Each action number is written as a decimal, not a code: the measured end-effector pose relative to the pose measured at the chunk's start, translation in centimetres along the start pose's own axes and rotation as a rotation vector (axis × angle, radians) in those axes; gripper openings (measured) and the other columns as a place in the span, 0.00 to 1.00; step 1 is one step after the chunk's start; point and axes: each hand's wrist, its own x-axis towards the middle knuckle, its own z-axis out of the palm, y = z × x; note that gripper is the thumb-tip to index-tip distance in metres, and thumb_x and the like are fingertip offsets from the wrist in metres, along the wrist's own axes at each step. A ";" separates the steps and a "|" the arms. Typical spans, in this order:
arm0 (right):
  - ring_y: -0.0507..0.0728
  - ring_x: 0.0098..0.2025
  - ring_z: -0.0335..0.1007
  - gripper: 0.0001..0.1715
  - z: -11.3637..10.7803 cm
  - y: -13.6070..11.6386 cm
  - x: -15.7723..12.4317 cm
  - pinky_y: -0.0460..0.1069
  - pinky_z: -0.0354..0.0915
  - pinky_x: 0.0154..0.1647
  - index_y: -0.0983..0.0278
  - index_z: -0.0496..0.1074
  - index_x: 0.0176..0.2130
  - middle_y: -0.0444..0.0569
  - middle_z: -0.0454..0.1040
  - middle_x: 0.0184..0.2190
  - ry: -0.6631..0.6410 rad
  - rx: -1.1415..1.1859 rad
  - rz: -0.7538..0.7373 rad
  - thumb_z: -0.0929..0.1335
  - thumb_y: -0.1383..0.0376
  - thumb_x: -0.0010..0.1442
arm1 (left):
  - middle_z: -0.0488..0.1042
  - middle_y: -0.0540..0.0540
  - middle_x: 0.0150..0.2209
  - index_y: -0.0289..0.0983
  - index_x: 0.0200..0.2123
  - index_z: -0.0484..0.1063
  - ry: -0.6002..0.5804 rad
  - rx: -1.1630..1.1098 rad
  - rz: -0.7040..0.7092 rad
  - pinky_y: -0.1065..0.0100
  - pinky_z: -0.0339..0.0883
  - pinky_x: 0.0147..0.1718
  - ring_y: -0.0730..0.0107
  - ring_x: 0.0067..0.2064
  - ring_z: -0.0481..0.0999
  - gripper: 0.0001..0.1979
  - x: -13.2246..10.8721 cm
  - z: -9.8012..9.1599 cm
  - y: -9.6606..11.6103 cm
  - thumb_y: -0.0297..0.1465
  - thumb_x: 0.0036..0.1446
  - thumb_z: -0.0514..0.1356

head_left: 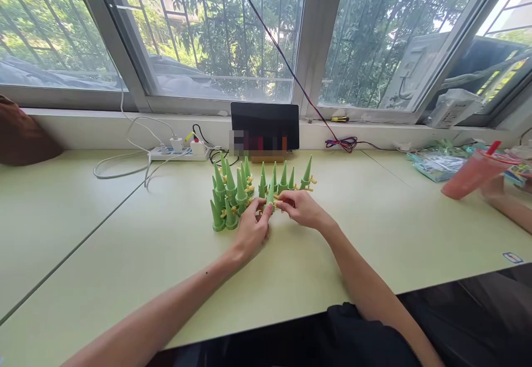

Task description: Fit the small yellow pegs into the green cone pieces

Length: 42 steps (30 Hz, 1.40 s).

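Observation:
My left hand (254,223) is closed round the lower part of a pointed green cone (270,195), its tip upward. On the cone's right side, the fingers of my right hand (303,207) are pinched at a small yellow piece (277,203), mostly hidden by the fingertips. Several like green cones (230,185) with small yellow pieces at their sides stand upright in a cluster left of and behind my left hand. Behind my hands runs a looser row of green cones (283,175), with one cone (307,172) at its right end.
A tablet (265,126) leans near the window wall. At the back left lies a white power strip (178,153) with cables. To the right, another person's hand (494,188) is by a red drink cup (474,174), near plastic packets (436,164). A bundled cable (343,144) lies behind.

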 end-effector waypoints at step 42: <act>0.47 0.17 0.56 0.24 0.0 -0.9 0.1 0.44 0.53 0.18 0.65 0.66 0.25 0.40 0.63 0.17 -0.071 0.520 0.269 0.65 0.50 0.62 | 0.74 0.49 0.35 0.40 0.42 0.65 -0.008 0.054 0.085 0.72 0.60 0.16 0.78 0.17 0.66 0.16 -0.1 0.2 0.1 0.46 0.62 0.55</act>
